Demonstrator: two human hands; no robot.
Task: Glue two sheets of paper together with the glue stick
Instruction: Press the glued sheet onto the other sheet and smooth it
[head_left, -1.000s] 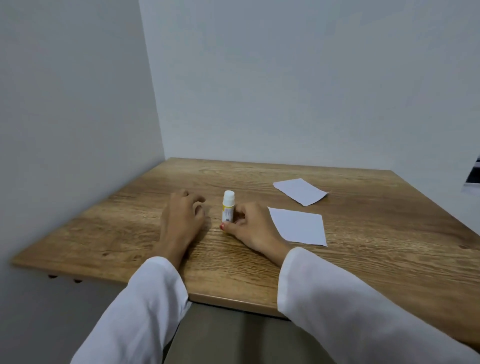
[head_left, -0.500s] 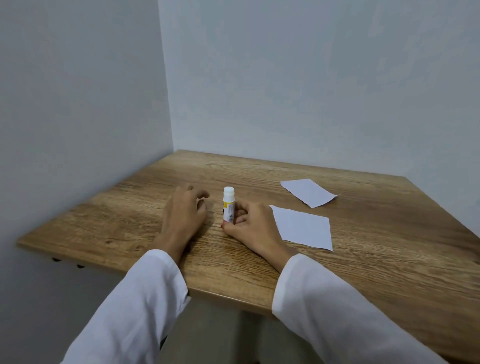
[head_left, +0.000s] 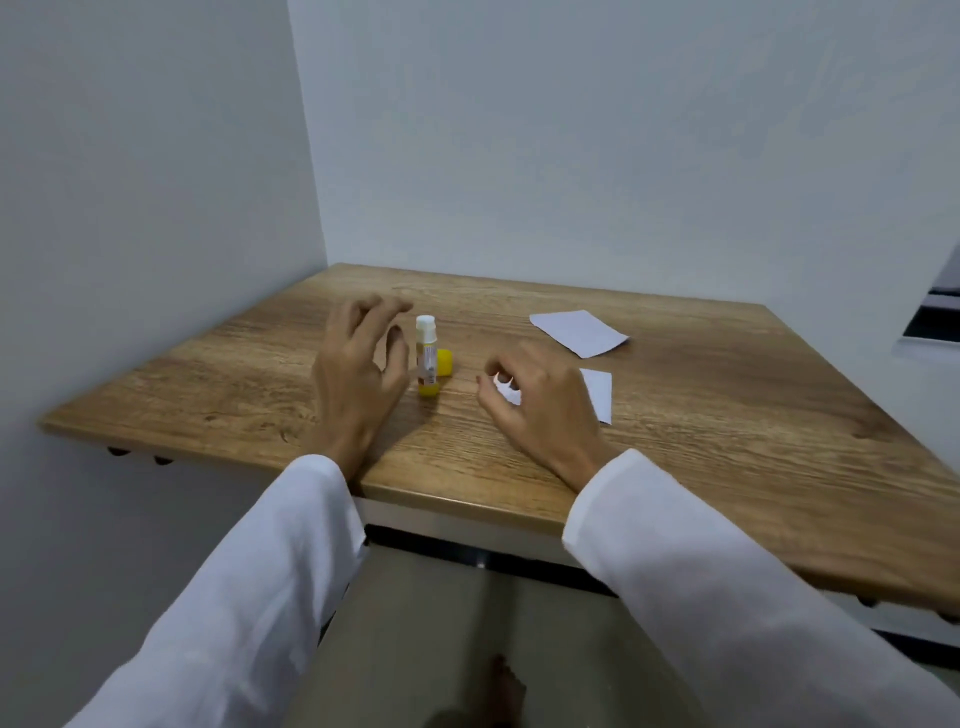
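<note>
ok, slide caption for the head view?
Both hands open beside upright glue stick, two paper sheets unglued.

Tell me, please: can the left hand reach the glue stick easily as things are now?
Probably yes. The left hand hovers open just beside the upright glue stick, with nothing between them. The yellow cap lies behind the stick, and the right hand is away over the nearer paper.

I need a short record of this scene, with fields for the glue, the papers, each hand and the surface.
glue: white-and-yellow glue stick standing upright, held by neither hand
cap: small yellow cap beside and just behind the stick
papers: far white paper sheet lying flat; near white paper sheet partly hidden by right hand
left hand: open, fingers spread, beside the stick
right hand: open, empty, above near sheet
surface: wooden table
</note>
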